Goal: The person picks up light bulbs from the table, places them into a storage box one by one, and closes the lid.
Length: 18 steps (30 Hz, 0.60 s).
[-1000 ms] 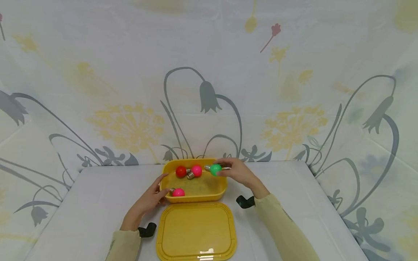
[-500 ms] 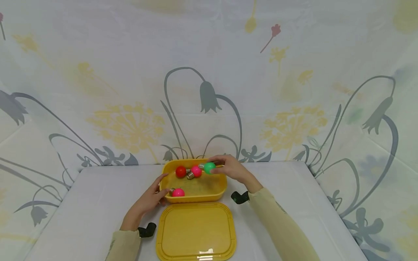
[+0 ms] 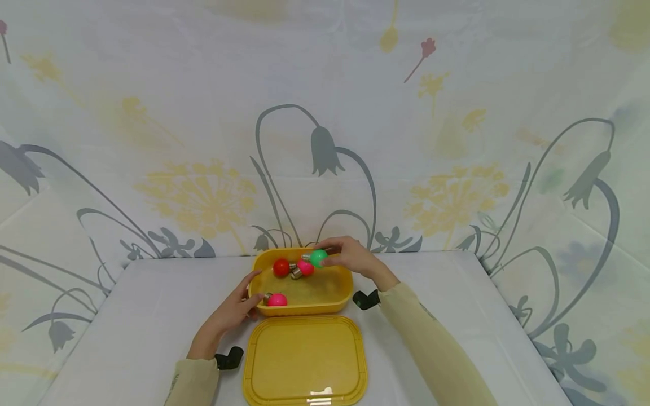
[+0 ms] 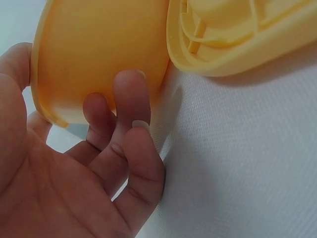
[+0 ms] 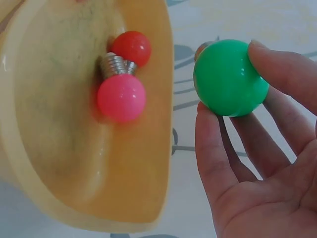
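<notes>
My right hand (image 3: 352, 258) pinches a green light bulb (image 3: 318, 259) by its round globe, over the back of the yellow box (image 3: 304, 309). In the head view its metal screw base points left. The right wrist view shows fingers and thumb around the green globe. My left hand (image 3: 231, 310) holds the box at its left end; in the left wrist view curled fingers lie against the outer wall (image 4: 99, 49). Inside the box, a red bulb (image 3: 281, 268) and a pink bulb (image 3: 306, 268) lie at the back, and another pink bulb (image 3: 277, 300) lies front left.
A flat yellow lid (image 3: 304, 361) lies on the white tabletop (image 3: 137, 332), just in front of the box. Behind the table hangs a flower-printed cloth (image 3: 325, 73). Each wrist wears a dark camera mount.
My right hand has moved left with the green bulb, from the box's right end to above the back pink bulb. The left hand and the box have stayed put.
</notes>
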Tool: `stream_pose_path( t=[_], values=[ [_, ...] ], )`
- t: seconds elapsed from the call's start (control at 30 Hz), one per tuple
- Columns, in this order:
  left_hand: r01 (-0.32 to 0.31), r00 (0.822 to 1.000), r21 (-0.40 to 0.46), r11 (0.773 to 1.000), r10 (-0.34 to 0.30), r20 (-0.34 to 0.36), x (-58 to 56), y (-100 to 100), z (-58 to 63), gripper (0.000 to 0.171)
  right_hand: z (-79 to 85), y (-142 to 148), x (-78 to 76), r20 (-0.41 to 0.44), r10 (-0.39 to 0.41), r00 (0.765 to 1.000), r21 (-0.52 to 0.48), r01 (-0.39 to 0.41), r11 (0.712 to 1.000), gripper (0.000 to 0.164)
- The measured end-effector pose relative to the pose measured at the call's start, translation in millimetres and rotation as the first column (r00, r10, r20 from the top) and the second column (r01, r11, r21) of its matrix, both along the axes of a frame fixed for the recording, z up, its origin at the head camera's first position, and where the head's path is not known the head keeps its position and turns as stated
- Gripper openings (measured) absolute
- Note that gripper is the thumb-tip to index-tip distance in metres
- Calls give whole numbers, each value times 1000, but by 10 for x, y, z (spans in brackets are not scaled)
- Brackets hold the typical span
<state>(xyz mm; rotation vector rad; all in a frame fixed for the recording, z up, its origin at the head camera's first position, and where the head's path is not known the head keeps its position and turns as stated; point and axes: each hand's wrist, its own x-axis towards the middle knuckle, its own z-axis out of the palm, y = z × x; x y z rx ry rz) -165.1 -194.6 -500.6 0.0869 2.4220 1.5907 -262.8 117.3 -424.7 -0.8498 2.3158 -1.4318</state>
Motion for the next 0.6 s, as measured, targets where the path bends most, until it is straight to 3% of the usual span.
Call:
stream_pose_path(
  t=[0.6],
  values=[
    [-2,1000,4,1000,2,-5,15,10,24,63,-55,-174,-143,54,63,997,96,-68,993,38]
  ],
)
